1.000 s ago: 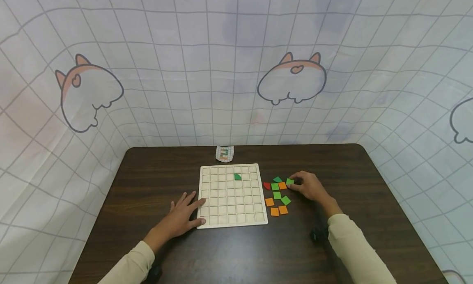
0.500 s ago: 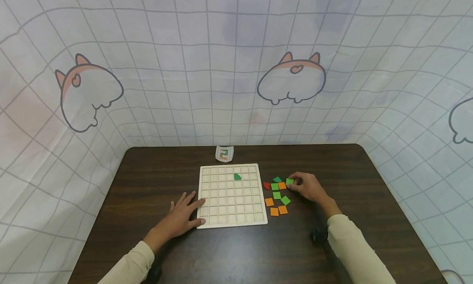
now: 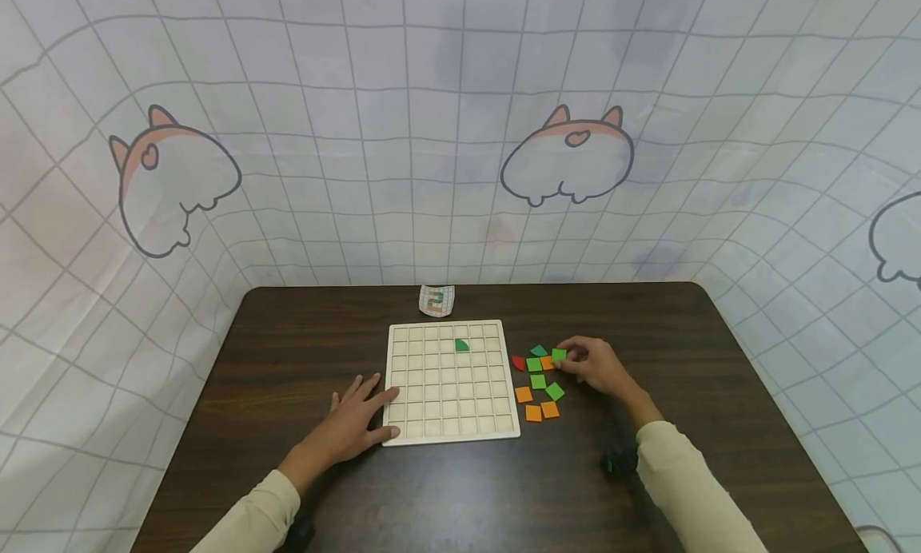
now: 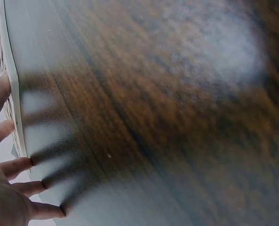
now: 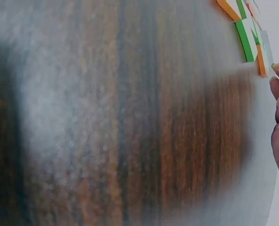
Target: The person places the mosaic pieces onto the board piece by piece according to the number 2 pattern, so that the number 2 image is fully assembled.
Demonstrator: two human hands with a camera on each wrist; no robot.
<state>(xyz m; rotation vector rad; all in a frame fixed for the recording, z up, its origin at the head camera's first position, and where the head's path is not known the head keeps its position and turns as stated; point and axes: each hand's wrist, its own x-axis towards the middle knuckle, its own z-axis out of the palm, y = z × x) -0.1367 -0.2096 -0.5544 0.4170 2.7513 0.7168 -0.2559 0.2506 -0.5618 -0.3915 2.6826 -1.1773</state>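
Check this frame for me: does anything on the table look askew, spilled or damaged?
Nothing looks spilled or damaged. One mild oddity: right of the grid board, a loose green tile lies turned askew to the straighter green tile at its left.

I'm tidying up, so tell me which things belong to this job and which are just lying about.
Likely part of the job:
grid board
green square in right hand
other tiles
patterned card

Likely not:
cord at lower right
printed backdrop

You pinch a bright green square tile (image 3: 559, 354), right of the cream square gridded board (image 3: 449, 389) lying flat.
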